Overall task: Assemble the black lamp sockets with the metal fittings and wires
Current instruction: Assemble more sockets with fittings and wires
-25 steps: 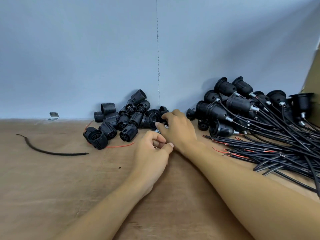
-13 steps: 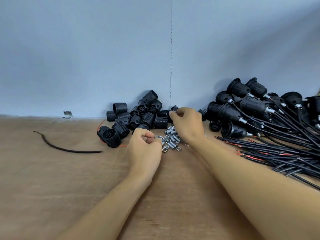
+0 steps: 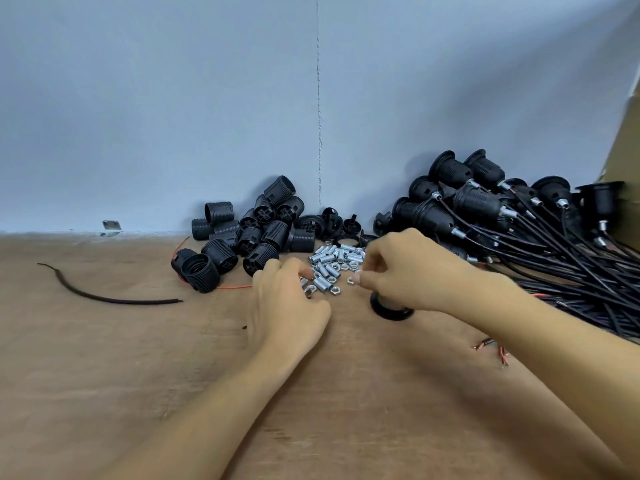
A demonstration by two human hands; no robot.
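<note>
Loose black lamp socket bodies (image 3: 249, 233) are heaped against the back wall, with black caps (image 3: 332, 220) to their right. In front lies a small heap of silver metal fittings and nuts (image 3: 336, 258). My left hand (image 3: 287, 303) reaches into the near edge of that heap, its curled fingers pinching a metal fitting (image 3: 308, 289). My right hand (image 3: 412, 271) grips a black socket cap (image 3: 391, 310), whose flange shows under the palm, while its thumb and forefinger touch a nut (image 3: 352, 280). Assembled sockets with black wires (image 3: 485, 216) fill the right side.
A loose black wire (image 3: 114, 299) lies on the brown board at left, and a thin red wire (image 3: 235, 287) lies by the sockets. A metal bracket (image 3: 111, 226) sits at the wall. Stripped wire ends (image 3: 491, 348) lie near my right forearm. A cardboard box (image 3: 623, 150) stands at far right.
My right hand has come back from the cap pile toward me, now holding a black cap by the fittings. My left hand stays at the fittings.
</note>
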